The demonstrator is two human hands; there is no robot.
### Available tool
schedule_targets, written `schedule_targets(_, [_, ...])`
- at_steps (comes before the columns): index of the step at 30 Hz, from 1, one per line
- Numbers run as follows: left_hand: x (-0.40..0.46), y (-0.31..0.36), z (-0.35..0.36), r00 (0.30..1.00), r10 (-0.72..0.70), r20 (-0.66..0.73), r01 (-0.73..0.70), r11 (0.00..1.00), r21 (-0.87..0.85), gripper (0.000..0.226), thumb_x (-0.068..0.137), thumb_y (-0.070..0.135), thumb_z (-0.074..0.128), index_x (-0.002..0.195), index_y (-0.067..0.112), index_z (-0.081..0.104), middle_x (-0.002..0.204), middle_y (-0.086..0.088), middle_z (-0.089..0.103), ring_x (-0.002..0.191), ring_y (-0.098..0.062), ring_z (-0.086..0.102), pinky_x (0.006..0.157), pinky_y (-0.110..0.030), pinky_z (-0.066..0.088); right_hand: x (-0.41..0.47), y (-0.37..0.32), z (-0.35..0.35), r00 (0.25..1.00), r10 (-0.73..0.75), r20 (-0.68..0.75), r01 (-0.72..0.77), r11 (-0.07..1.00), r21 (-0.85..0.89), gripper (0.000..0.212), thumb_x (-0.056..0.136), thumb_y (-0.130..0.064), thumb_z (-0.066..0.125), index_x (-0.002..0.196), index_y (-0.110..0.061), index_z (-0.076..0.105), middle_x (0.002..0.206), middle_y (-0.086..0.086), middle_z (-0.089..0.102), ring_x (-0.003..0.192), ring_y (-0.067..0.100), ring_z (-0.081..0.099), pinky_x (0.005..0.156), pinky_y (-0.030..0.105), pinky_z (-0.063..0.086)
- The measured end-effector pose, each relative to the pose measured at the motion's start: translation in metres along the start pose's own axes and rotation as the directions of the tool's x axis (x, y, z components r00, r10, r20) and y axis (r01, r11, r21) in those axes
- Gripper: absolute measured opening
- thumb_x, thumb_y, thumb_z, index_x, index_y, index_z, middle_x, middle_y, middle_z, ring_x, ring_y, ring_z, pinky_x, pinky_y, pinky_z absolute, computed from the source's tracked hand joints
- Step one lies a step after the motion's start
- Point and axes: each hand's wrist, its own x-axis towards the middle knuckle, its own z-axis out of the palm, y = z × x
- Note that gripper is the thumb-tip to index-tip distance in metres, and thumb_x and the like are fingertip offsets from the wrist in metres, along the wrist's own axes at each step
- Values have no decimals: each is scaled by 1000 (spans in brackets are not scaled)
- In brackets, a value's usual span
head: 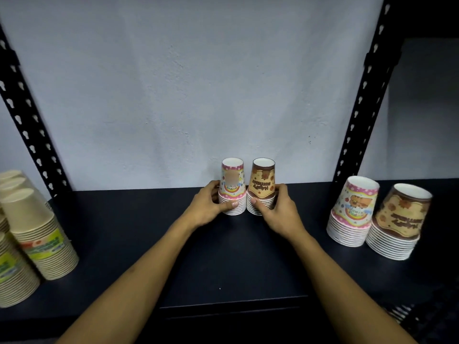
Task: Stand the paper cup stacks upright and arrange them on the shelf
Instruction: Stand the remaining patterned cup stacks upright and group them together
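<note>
Two short stacks of paper cups stand mouth-down side by side at the back middle of the dark shelf [223,256]. The pink-rimmed stack [233,180] is on the left, and my left hand [211,207] grips its lower rims. Beside it, almost touching, stands the brown stack [263,181], with my right hand [278,209] wrapped around its base. Both stacks are upright on the shelf.
At the right stand a taller pink stack [352,212] and a brown stack [400,222], both mouth-down. Several plain beige cup stacks [37,232] crowd the left end. Black perforated posts [360,108] frame the bay; a pale wall is behind.
</note>
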Motion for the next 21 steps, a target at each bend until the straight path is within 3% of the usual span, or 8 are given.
schedule_targets(4, [-14, 7, 8, 999, 26, 42, -27, 999, 28, 85, 72, 33, 89, 144, 18, 47, 136, 5, 64, 119, -7, 63, 108, -33, 48, -23, 4, -13, 1000, -17, -18, 15, 997, -77, 59, 81, -52, 75, 115, -19, 40, 124, 6, 58, 115, 23, 57, 90, 35, 48])
schedule_targets(13, [-77, 28, 33, 989, 99, 113, -102, 995, 18, 85, 67, 44, 90, 139, 22, 51, 131, 9, 67, 117, -2, 64, 107, -34, 49, -101, 2, -56, 997, -59, -44, 50, 981, -186, 57, 85, -52, 69, 118, -16, 39, 125, 8, 55, 117, 25, 52, 92, 35, 44])
schedule_targets(21, [-118, 72, 102, 951, 203, 235, -203, 979, -25, 75, 72, 41, 88, 137, 25, 54, 130, 14, 66, 115, 6, 61, 96, -10, 46, -180, 16, -133, 981, -35, -191, -10, 973, -231, 58, 83, -48, 74, 125, -22, 45, 124, -2, 62, 113, 18, 59, 91, 29, 46])
